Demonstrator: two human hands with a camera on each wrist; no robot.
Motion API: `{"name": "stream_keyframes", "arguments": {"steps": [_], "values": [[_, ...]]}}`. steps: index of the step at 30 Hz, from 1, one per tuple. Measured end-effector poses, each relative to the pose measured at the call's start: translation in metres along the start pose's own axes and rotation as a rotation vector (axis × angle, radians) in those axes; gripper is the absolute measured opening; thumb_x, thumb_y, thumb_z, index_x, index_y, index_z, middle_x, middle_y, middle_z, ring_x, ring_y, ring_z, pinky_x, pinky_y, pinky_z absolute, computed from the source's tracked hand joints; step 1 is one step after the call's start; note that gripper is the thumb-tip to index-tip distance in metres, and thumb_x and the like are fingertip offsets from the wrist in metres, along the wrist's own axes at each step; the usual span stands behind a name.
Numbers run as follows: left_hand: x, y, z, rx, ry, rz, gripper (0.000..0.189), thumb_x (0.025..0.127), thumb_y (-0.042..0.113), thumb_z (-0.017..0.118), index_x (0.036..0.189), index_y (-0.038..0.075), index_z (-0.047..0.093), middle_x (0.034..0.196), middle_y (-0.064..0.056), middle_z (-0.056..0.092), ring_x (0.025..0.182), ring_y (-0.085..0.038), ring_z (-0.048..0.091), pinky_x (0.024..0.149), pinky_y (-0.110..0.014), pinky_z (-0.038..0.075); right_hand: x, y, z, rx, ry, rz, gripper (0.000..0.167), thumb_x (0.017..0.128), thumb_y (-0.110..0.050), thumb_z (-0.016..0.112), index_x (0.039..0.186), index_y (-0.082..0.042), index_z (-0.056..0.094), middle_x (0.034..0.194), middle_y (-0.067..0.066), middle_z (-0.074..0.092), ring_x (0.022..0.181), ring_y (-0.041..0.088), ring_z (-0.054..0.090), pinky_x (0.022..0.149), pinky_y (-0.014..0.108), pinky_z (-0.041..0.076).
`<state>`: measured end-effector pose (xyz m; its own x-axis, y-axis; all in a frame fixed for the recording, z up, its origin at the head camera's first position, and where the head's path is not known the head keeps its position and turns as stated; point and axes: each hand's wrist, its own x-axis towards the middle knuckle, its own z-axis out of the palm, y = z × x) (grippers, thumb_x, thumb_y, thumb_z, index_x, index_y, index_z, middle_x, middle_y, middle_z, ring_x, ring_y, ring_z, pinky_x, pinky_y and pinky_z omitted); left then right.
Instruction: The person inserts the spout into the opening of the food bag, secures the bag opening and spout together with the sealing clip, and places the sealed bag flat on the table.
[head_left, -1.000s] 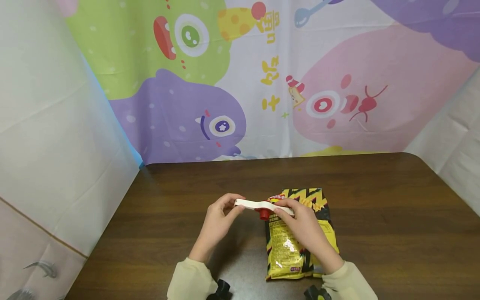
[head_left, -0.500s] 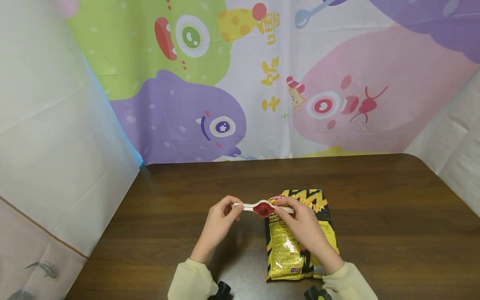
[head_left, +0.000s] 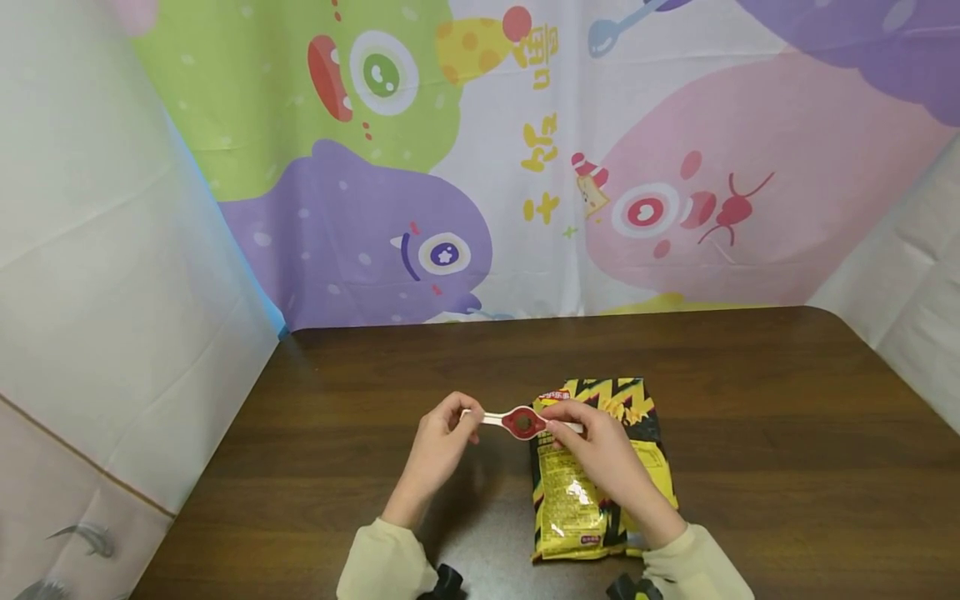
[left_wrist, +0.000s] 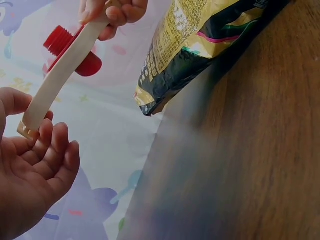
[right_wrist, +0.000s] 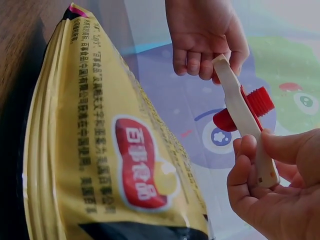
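A white bag clip with a red threaded pour spout (head_left: 512, 425) is held level between both hands above the table. My left hand (head_left: 441, 435) pinches its left end between thumb and fingers; my right hand (head_left: 606, 454) pinches the other end. In the left wrist view the bag clip (left_wrist: 65, 75) shows side-on, its red screw thread on one face and a rounded red part on the other. A yellow and black snack bag (head_left: 577, 500) lies on the table, partly under my right hand and forearm. The right wrist view shows the snack bag (right_wrist: 100, 150) close up, with printed text.
The dark wooden table (head_left: 360, 375) stretches out on both sides of the snack bag. A cartoon-print curtain (head_left: 525, 275) hangs along its back edge, and pale cloth (head_left: 135, 250) hangs at the left side.
The bag clip has turned: before, its edge faced the head camera with the spout pointing down; now the spout's red opening faces it. Both hands have shifted slightly left. The snack bag has stayed put.
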<state>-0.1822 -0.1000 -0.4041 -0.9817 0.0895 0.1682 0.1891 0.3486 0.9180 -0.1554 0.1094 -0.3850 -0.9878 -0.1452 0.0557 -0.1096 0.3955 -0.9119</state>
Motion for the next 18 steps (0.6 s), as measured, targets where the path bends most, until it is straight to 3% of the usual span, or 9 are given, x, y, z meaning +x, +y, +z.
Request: {"name": "stream_keyframes", "arguments": {"steps": [4,11,15,18], "values": [[-0.001,0.004,0.000,0.008,-0.009,-0.017,0.008,0.089,0.015,0.056,0.085,0.010,0.060,0.061,-0.004,0.055,0.062,-0.020,0.055,0.059,-0.023,0.037,-0.001,0.001,-0.001,-0.006,-0.011,-0.013,0.017,0.089,-0.013,0.057,0.104,-0.011,0.065,0.097,0.006,0.065,0.074,0.019,0.061,0.062,0.027,0.049],[-0.008,0.028,-0.003,-0.058,-0.055,-0.057,0.012,0.091,0.011,0.052,0.087,0.001,0.058,0.064,-0.006,0.053,0.061,-0.017,0.053,0.055,-0.021,0.033,0.000,0.002,-0.001,-0.019,-0.004,-0.012,0.017,0.089,-0.015,0.057,0.103,-0.012,0.065,0.095,0.008,0.065,0.070,0.018,0.057,0.056,0.025,0.045],[-0.004,0.018,0.000,-0.114,-0.053,-0.104,0.014,0.090,0.014,0.055,0.086,0.001,0.058,0.063,-0.004,0.052,0.061,-0.017,0.054,0.056,-0.021,0.034,0.001,0.001,0.000,-0.030,0.020,-0.001,0.016,0.089,-0.015,0.057,0.102,-0.013,0.066,0.093,0.008,0.065,0.069,0.018,0.056,0.055,0.025,0.044],[0.000,0.007,0.003,-0.140,-0.051,-0.104,0.017,0.089,0.017,0.057,0.087,0.000,0.059,0.062,-0.002,0.052,0.059,-0.014,0.053,0.057,-0.022,0.037,0.001,0.001,0.001,-0.042,0.047,0.008,0.016,0.089,-0.014,0.057,0.102,-0.013,0.066,0.090,0.008,0.065,0.067,0.018,0.056,0.054,0.025,0.043]]}}
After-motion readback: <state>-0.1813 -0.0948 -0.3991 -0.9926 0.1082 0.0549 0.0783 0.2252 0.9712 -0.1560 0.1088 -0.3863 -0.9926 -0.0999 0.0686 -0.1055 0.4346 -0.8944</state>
